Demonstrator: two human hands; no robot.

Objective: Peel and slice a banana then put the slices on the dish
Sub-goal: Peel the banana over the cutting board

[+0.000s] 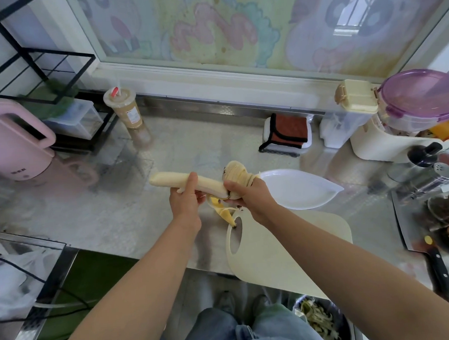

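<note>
A pale peeled banana [171, 180] lies level above the steel counter, its bare tip pointing left. My left hand [184, 198] grips it around the middle. My right hand [246, 194] holds the peel [235, 170] at the banana's right end, with strips bunched above the fingers and a yellow strip [224, 213] hanging down below. The white leaf-shaped dish [301, 191] sits empty on the counter just right of my right hand. A cream cutting board [283, 245] lies under my right forearm. A cleaver [416, 234] with a black handle rests at the right edge.
A pink kettle [11, 143] and a wire rack stand at the left. A sealed drink cup [125, 110] and a folded cloth [289, 130] sit near the window. Containers and jars [422, 105] crowd the right. A bin with scraps [322, 321] is below the counter edge.
</note>
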